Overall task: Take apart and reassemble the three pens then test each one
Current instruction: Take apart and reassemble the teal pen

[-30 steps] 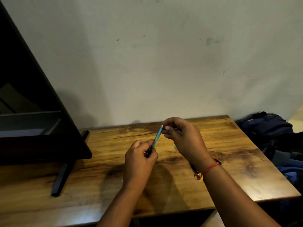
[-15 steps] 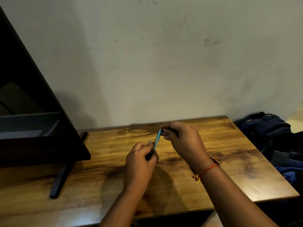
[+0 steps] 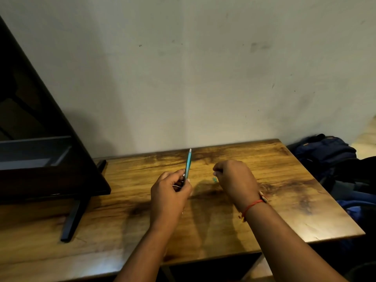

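Observation:
My left hand [image 3: 169,195] grips the lower end of a teal pen [image 3: 188,163], which points up and slightly right with a pale tip at its top. A dark part and a thin pale piece show between that hand's fingers. My right hand [image 3: 236,177] hovers over the wooden table [image 3: 284,180], apart from the pen, with its fingers curled in toward the thumb. I cannot see anything between them. A small teal pen piece [image 3: 214,179] lies on the table just under the right hand's fingertips.
A dark monitor on a black stand [image 3: 71,218] fills the left side of the table. A blue backpack [image 3: 327,153] and clothes lie off the table's right edge. A plain wall rises behind the table.
My right hand has let go of the pen's top end and moved right and down. The left hand has kept the pen, now more upright.

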